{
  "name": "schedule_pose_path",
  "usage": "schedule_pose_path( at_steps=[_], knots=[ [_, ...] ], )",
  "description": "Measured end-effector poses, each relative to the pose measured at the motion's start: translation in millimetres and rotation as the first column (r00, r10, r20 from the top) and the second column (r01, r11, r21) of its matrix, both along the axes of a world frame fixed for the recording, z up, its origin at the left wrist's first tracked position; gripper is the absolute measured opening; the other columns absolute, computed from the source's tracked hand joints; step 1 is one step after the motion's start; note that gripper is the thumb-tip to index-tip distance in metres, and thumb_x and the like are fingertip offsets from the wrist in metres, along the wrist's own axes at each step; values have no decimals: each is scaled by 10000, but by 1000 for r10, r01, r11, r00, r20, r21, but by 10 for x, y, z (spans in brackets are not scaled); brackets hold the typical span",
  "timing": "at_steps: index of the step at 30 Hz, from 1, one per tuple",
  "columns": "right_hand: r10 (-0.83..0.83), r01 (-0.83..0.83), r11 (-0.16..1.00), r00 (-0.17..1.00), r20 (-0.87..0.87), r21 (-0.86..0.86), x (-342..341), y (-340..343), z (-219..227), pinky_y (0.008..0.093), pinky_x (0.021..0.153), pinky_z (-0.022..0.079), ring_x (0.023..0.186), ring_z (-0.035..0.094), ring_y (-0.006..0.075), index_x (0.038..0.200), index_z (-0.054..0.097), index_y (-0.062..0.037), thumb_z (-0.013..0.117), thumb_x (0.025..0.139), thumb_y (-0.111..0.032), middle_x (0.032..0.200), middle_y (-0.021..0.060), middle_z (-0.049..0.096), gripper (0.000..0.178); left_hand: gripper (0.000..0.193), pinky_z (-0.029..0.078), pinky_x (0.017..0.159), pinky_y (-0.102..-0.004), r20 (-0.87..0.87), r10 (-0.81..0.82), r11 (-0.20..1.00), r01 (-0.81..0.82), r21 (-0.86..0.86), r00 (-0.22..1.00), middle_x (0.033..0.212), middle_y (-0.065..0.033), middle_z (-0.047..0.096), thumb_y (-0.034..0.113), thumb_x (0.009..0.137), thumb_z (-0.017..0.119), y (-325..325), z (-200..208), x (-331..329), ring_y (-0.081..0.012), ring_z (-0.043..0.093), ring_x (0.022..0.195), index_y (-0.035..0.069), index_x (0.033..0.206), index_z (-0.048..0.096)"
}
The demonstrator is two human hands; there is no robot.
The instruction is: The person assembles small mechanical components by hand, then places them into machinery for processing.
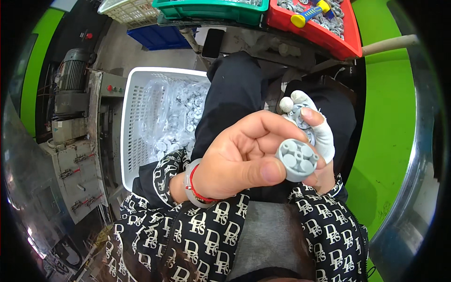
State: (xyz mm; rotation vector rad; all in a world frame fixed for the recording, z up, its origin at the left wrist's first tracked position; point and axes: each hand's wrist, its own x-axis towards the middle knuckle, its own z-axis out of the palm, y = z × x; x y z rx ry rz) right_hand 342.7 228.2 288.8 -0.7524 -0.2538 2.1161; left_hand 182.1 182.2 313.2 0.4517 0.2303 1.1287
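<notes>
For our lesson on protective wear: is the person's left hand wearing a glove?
No, the left hand is bare-skinned as it holds a grey round part.

The left hand (230, 162) partly hides the right hand (324, 140); the green bin (211, 15) is cropped.

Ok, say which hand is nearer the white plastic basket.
Left: the left hand is to the right of the white plastic basket; the gloved right hand is farther right.
</notes>
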Motion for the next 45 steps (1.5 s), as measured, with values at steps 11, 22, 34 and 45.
schedule_pose_path(
  at_steps=[11,22,34,45],
  knots=[
    [-8,8,1000,999,53,-5,57,13,-82,244,476,500,699,572,147,987,537,-89,572,811,-89,941,82,564,179,474,455,904,-412,-34,-56,996,53,-70,998,1114,-288,481,332,951,319,52,-138,-50,-322,612,907,46,1328,285],
    [40,-37,997,998,-48,72,78,31,-199,221,452,479,705,573,136,986,534,-75,564,825,-92,943,73,556,165,342,546,708,-436,94,126,955,-95,-281,988,736,-54,401,303,962,190,86,-253,15,-124,419,488,60,971,431],
    [50,-46,994,998,-44,97,62,27,-223,236,466,513,707,582,134,994,516,-53,543,842,-97,958,82,538,161,614,377,323,-257,-15,14,1000,-15,-27,1000,524,19,273,593,906,168,144,-350,-123,-80,262,384,63,876,477],
    [110,-121,968,992,60,218,72,-8,-234,226,462,487,680,578,135,1023,508,-66,585,820,-123,957,96,552,224,598,419,442,-204,-535,366,929,-269,253,761,659,2,421,498,695,669,80,-304,-79,-76,416,501,45,1012,443]
  ],
)
